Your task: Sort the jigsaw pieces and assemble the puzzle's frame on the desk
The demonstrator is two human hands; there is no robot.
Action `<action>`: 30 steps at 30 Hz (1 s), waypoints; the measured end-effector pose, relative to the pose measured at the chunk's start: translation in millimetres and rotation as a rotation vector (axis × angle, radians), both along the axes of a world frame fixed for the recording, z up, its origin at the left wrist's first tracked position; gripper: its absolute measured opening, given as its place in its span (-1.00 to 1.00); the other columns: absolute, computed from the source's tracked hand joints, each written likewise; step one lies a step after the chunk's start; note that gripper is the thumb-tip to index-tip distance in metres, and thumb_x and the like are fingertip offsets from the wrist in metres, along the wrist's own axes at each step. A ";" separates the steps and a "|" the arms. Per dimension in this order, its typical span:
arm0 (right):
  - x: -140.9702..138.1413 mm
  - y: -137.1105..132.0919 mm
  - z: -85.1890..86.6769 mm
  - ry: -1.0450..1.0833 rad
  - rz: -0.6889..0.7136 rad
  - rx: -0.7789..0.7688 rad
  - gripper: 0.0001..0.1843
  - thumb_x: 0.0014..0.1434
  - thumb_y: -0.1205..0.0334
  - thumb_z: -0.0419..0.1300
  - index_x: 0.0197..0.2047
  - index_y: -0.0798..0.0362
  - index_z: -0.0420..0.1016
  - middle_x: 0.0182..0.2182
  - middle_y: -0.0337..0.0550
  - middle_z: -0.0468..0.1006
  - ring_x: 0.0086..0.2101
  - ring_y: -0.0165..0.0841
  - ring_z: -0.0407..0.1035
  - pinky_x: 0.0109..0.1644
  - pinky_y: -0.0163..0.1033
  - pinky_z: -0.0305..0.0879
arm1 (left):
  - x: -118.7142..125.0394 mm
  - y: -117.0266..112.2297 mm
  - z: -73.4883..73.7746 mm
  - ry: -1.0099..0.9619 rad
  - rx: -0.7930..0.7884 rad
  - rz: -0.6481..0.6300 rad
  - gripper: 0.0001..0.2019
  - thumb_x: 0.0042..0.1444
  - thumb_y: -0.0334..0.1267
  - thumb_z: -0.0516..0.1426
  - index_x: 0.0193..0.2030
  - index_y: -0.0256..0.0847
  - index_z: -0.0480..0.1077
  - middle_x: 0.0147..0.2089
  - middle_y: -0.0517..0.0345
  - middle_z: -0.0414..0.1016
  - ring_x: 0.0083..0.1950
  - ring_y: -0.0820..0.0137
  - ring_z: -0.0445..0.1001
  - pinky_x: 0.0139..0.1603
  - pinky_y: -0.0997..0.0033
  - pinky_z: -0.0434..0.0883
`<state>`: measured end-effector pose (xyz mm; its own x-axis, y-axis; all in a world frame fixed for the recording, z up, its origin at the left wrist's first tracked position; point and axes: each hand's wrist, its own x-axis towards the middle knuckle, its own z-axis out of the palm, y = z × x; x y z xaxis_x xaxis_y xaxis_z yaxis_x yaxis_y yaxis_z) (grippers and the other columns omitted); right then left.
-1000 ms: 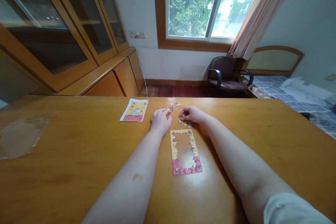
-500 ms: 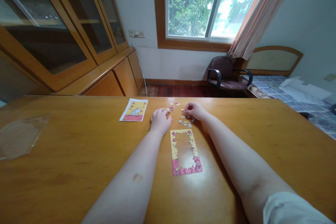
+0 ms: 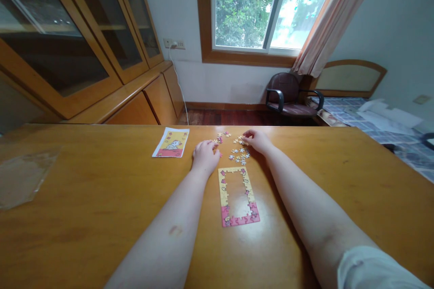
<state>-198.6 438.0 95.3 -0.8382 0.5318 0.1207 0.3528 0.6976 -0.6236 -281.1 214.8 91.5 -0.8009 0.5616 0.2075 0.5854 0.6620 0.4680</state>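
Observation:
My left hand (image 3: 205, 157) rests on the table beside loose puzzle pieces (image 3: 220, 138), its fingers loosely bent and the thumb apart. Across from it, my right hand (image 3: 258, 141) has its fingertips brought together on a small yellow puzzle piece (image 3: 240, 137), partly hidden by the fingers. More loose pieces (image 3: 241, 159), whitish and yellow, lie scattered just below that hand. Nearer to me lies a joined puzzle border (image 3: 240, 221), yellow above and pink below, with bare table inside it. A picture card (image 3: 172, 143) showing a white animal lies left of my left hand.
A clear plastic bag (image 3: 25, 176) lies on the left of the wooden table (image 3: 101, 216). Glass-doored cabinets (image 3: 115, 76) stand at the far left. Beyond the table's far edge are an armchair (image 3: 288, 95) and a bed (image 3: 366, 110).
My right hand has shifted slightly up and away from the lower pieces, uncovering more of them. My left hand has stayed nearly in place. The whole view has moved a little.

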 end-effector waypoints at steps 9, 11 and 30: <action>-0.8 -11.1 7.8 -0.094 0.209 0.308 -0.88 0.07 0.26 0.23 -0.35 -0.02 0.61 -0.30 -0.13 0.61 -0.24 -0.26 0.45 -0.09 -0.20 0.30 | 1.1 -0.1 1.5 -0.001 0.006 0.003 -0.72 0.07 -0.23 0.08 -0.08 -0.08 0.50 0.07 0.11 0.46 0.17 0.22 0.30 0.24 0.24 0.22; -1.2 -12.7 7.8 -0.093 0.223 0.355 -0.85 0.11 0.27 0.20 -0.31 -0.02 0.62 -0.29 -0.10 0.61 -0.22 -0.25 0.46 -0.06 -0.18 0.29 | 1.0 -0.1 1.3 0.003 0.008 0.002 -0.72 0.07 -0.23 0.08 -0.09 -0.09 0.50 0.07 0.11 0.46 0.17 0.22 0.30 0.24 0.24 0.22; 6.9 15.6 -0.3 -0.105 0.056 0.064 -0.82 0.09 0.23 0.23 -0.23 0.07 0.56 -0.34 -0.13 0.59 -0.32 -0.33 0.45 -0.21 -0.27 0.34 | 0.3 0.3 1.6 -0.006 0.003 0.004 -0.72 0.07 -0.26 0.08 -0.08 -0.09 0.50 0.06 0.11 0.46 0.17 0.25 0.30 0.24 0.27 0.21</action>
